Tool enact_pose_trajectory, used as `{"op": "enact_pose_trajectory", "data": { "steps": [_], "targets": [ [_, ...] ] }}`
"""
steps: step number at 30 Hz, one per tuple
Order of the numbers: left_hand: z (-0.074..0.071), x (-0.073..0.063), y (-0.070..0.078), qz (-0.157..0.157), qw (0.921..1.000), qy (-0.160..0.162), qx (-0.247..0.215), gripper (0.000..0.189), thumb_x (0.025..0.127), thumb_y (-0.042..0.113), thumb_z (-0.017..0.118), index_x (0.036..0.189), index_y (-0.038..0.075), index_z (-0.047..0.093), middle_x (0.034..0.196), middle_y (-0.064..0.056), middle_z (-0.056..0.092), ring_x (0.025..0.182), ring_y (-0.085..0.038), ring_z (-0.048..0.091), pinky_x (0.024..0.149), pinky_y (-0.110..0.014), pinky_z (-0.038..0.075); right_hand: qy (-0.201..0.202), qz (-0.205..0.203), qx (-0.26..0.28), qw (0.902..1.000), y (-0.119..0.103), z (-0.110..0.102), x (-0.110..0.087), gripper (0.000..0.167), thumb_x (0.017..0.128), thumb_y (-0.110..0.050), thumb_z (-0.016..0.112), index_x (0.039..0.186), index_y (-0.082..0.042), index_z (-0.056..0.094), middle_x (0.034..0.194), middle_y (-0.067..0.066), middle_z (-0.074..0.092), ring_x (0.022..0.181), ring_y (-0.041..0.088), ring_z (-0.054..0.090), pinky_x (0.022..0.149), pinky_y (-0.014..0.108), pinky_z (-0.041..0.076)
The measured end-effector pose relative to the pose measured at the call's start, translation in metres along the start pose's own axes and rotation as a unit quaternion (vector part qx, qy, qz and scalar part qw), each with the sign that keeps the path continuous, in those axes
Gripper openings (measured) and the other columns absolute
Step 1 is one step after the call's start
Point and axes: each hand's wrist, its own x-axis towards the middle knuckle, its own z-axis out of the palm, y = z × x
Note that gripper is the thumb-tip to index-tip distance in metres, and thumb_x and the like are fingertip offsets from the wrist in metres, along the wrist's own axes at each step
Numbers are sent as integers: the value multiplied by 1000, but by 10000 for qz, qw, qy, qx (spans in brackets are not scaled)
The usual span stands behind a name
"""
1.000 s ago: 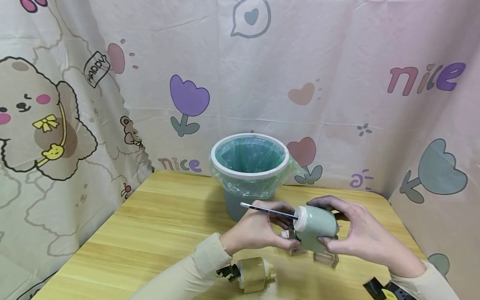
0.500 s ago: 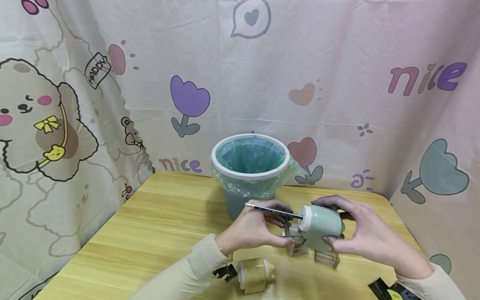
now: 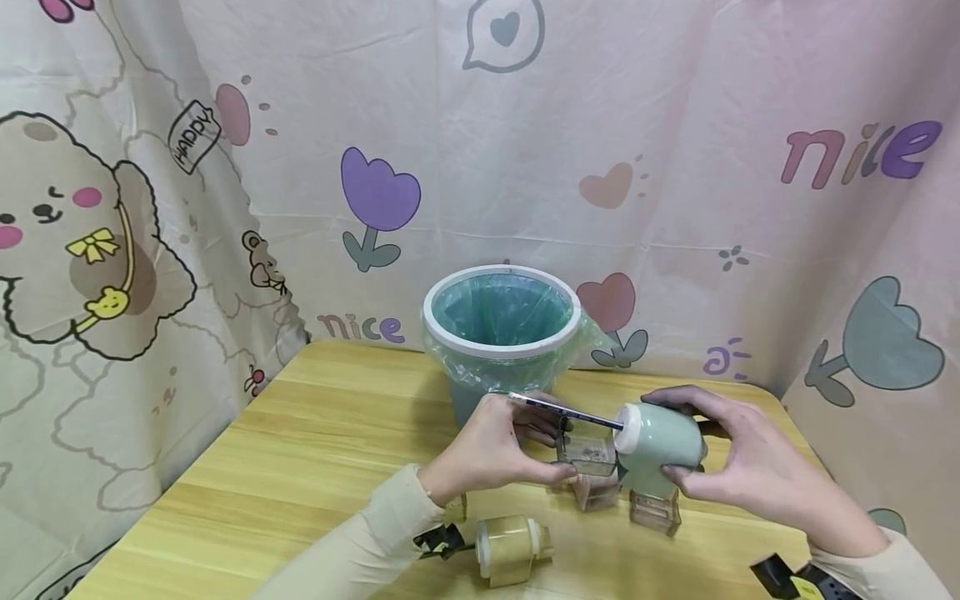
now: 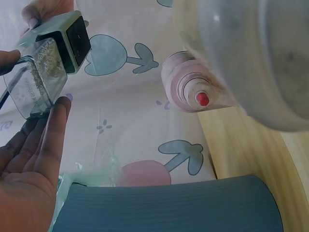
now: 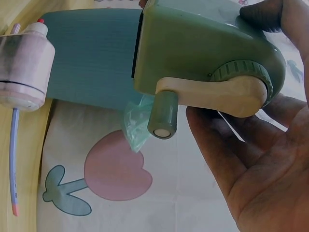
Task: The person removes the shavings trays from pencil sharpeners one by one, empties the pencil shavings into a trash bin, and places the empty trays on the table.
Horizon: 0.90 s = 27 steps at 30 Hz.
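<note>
My right hand (image 3: pixel 738 450) grips a green crank pencil sharpener (image 3: pixel 667 437), tipped on its side above the table. Its crank handle (image 5: pixel 207 92) sticks out in the right wrist view. A dark striped pencil (image 3: pixel 566 411) is stuck in its white front end and points left. Between thumb and fingers, my left hand (image 3: pixel 487 442) holds the clear shavings drawer (image 3: pixel 588 457) close beside the sharpener's dark opening. Pale shavings (image 4: pixel 47 58) lie inside the drawer in the left wrist view.
A bin (image 3: pixel 498 350) lined with a green bag stands behind my hands. A yellow sharpener (image 3: pixel 506 550) lies near the front. A pink sharpener (image 4: pixel 193 87) with a red tip is on the table, and a clear box (image 3: pixel 655 510) sits below the green sharpener.
My right hand and the green sharpener have moved right, while my left hand has shifted slightly left. The clear drawer has come out of the sharpener and now shows between the hands.
</note>
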Motion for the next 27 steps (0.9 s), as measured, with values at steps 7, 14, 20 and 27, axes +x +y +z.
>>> {"op": "enact_pose_trajectory", "data": {
  "steps": [7, 14, 20, 27],
  "targets": [
    [-4, -5, -2, -62, 9998, 133, 109, 51, 75, 7, 96, 120, 2, 73, 112, -13, 80, 90, -3, 77, 88, -32, 68, 156, 36, -101, 9998, 8, -3, -4, 77, 67, -16, 100, 134, -34, 68, 121, -9, 74, 99, -1, 65, 82, 17, 60],
    [-10, -9, -5, 37, 9999, 165, 9, 53, 75, 4, 95, 123, 4, 72, 115, -13, 79, 94, -7, 77, 89, -34, 68, 264, 151, 72, 9995, 22, -4, -8, 75, 68, -12, 100, 135, -28, 69, 124, -8, 73, 103, -3, 64, 85, 12, 59],
    [-13, -11, -6, 5, 9998, 220, 0, 53, 75, 2, 95, 123, 3, 71, 115, -15, 78, 93, -7, 78, 89, -32, 68, 374, 229, 85, 9990, 39, -6, -12, 73, 70, -11, 100, 135, -23, 69, 125, -19, 67, 103, -5, 62, 85, 7, 55],
    [-16, -13, -7, 13, 9995, 280, 134, 52, 75, 3, 94, 122, 4, 72, 115, -14, 78, 93, -8, 78, 88, -32, 68, 430, 606, -42, 9972, 65, -11, -20, 72, 72, -13, 99, 137, -19, 68, 123, -32, 60, 101, -10, 60, 83, 5, 54]
  ]
}}
